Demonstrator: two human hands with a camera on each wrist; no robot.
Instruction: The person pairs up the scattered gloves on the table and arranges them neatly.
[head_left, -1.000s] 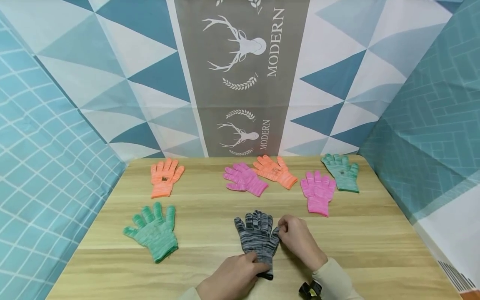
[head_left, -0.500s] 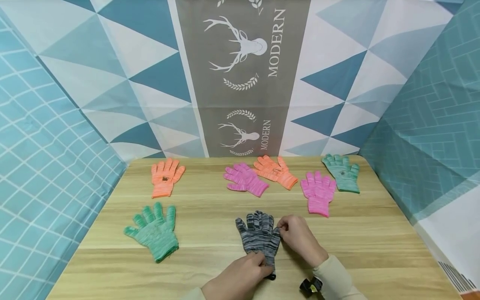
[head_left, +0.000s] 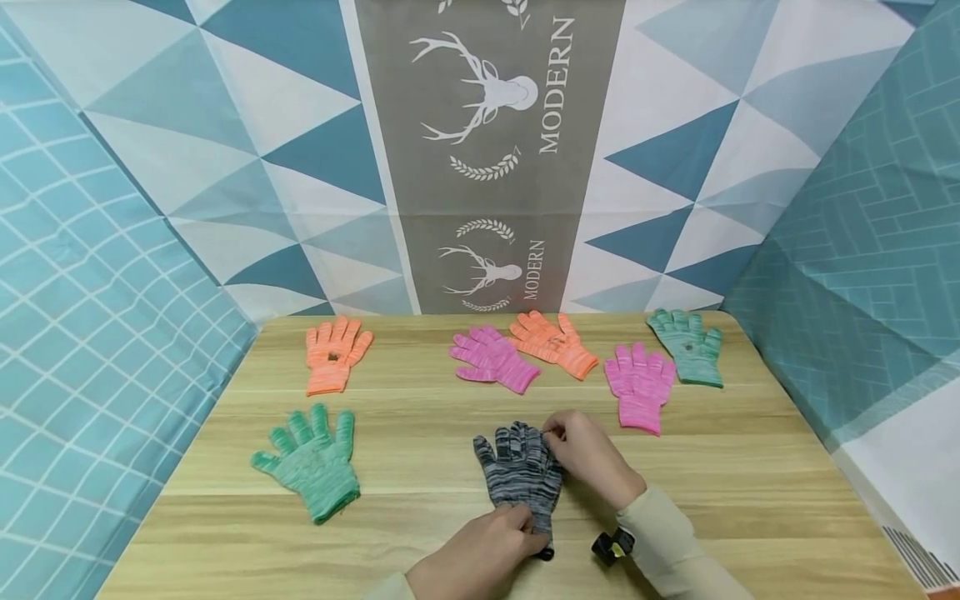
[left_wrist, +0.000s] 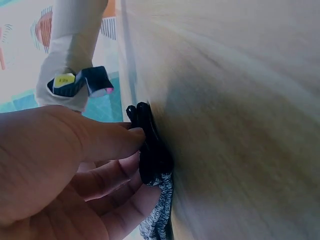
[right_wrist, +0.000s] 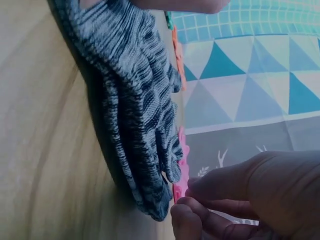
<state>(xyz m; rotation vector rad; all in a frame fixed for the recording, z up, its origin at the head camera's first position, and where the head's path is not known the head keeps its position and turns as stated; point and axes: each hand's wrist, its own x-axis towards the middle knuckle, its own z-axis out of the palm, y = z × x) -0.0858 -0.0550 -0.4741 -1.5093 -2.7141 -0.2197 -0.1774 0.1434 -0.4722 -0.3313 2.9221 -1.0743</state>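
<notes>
A grey-and-black knit glove [head_left: 519, 475] lies flat near the front middle of the wooden table [head_left: 750, 483], fingers pointing away from me. My left hand [head_left: 528, 533] pinches its dark cuff [left_wrist: 150, 155] between thumb and fingers. My right hand [head_left: 551, 433] is curled at the glove's fingertips on the right side, thumb and forefinger pinched together at a fingertip of the glove [right_wrist: 150, 130]. In the right wrist view the glove looks two layers thick.
Other gloves lie spread on the table: green [head_left: 311, 462] at front left, orange [head_left: 333, 354] at back left, pink [head_left: 493, 358] and orange [head_left: 552, 342] at back middle, pink [head_left: 637, 385] and green [head_left: 688, 346] at back right. Patterned cloth walls surround the table.
My right hand has moved from the glove's thumb side up to its fingertips. The left hand keeps its grip on the cuff, and the glove has barely shifted.
</notes>
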